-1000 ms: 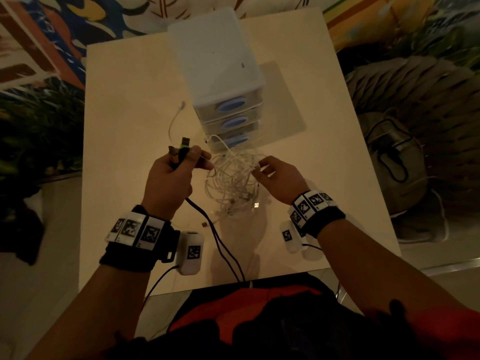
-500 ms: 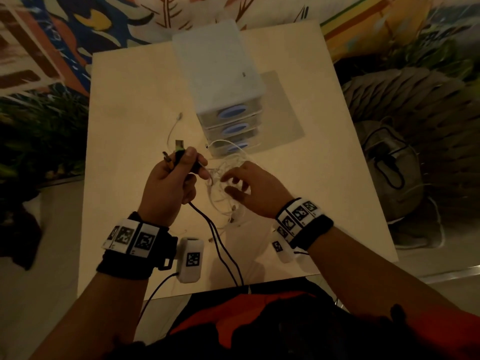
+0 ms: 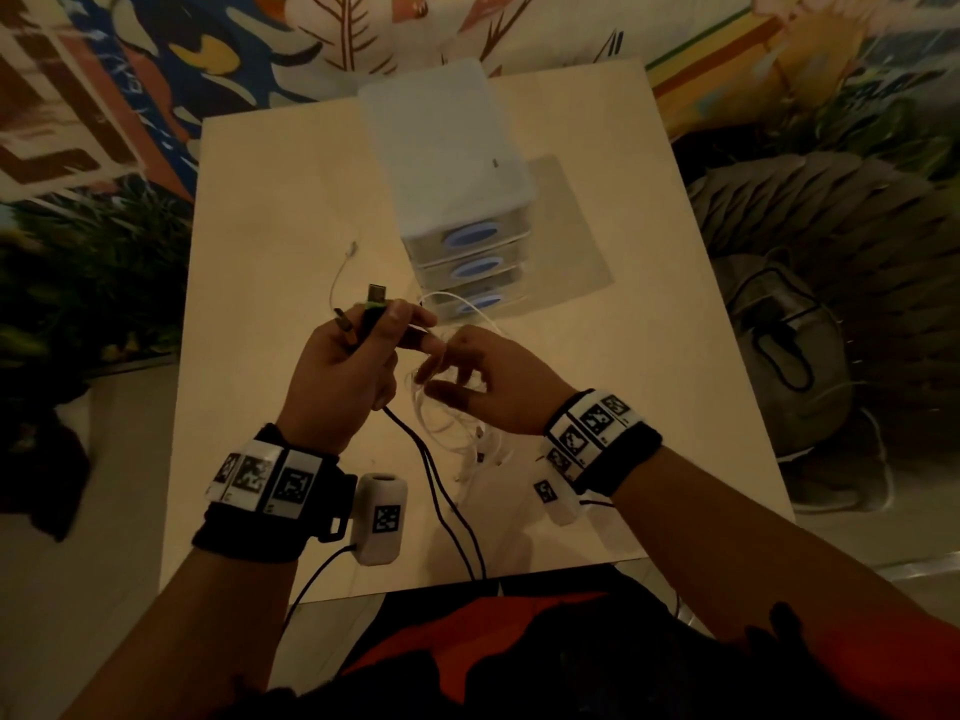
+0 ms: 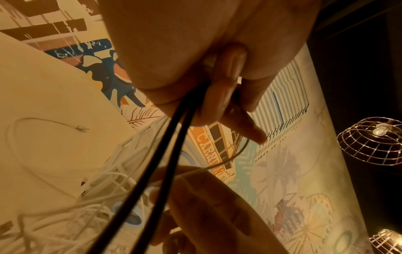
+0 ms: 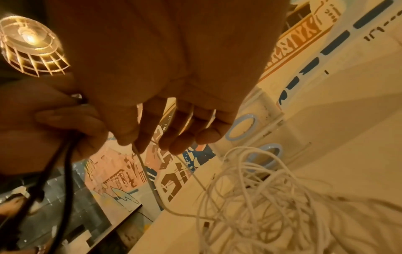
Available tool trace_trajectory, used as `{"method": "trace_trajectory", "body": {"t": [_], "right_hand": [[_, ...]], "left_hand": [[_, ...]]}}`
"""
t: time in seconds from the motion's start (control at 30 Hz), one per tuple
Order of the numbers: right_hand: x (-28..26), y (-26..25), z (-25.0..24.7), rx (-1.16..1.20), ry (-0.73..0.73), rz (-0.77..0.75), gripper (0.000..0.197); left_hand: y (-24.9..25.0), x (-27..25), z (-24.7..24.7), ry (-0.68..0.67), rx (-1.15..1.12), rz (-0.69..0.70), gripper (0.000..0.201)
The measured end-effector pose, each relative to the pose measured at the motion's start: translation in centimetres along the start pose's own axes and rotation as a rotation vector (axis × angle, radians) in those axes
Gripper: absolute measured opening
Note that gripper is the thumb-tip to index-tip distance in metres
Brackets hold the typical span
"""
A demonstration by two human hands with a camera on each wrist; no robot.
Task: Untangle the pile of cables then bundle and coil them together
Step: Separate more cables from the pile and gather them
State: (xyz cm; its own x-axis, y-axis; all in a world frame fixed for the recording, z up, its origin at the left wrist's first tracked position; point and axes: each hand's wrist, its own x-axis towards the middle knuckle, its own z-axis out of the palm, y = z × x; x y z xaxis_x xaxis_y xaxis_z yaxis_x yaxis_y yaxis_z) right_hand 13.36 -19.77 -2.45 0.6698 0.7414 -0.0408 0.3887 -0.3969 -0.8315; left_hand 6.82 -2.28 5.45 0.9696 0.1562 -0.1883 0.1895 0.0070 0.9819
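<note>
My left hand [image 3: 400, 330] grips a doubled black cable [image 3: 441, 501], whose two plugs [image 3: 375, 296] stick up above the fist. The cable hangs down across the table's front edge. Beside the left thumb, my right hand [image 3: 447, 371] pinches a thin strand of the white cable tangle [image 3: 457, 433], which lies in a heap on the table under it. In the right wrist view the strand [image 5: 143, 165] leaves the right hand [image 5: 139, 142] between thumb and forefinger and runs down to the tangle [image 5: 261, 197]. In the left wrist view the black cable [image 4: 163, 154] drops from the left hand [image 4: 228, 103].
A white three-drawer box [image 3: 457, 200] stands just behind the tangle on the light wooden table [image 3: 270, 200]. One thin white cable end [image 3: 353, 247] lies loose to the box's left. A grey bag [image 3: 779, 345] sits on the floor to the right.
My right hand has moved left, from the right side of the white tangle up to my left thumb, and now pinches a strand. The left hand keeps its grip on the black cable.
</note>
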Motion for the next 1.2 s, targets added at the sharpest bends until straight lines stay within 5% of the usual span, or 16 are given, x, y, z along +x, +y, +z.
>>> {"method": "trace_trajectory", "body": {"t": [0.23,0.43,0.83,1.2], "right_hand": [[0.8,3.5,-1.1,-0.067,0.088,0.174,0.015],[0.5,4.7,1.0,-0.313,-0.113,0.251,0.022],[1.4,6.7,2.8,-0.612,-0.038,0.455,0.035],[2.4,6.2,3.4,-0.728,-0.024,0.524,0.041]], "left_hand": [[0.1,0.1,-1.0,0.045,-0.077,-0.012,0.037],[-0.7,0.1,-2.6,0.196,-0.142,-0.053,0.042],[-1.2,-0.7,-5.1,0.342,-0.119,-0.047,0.043],[-0.7,-1.4,-6.3,0.218,-0.106,0.032,0.039]]}}
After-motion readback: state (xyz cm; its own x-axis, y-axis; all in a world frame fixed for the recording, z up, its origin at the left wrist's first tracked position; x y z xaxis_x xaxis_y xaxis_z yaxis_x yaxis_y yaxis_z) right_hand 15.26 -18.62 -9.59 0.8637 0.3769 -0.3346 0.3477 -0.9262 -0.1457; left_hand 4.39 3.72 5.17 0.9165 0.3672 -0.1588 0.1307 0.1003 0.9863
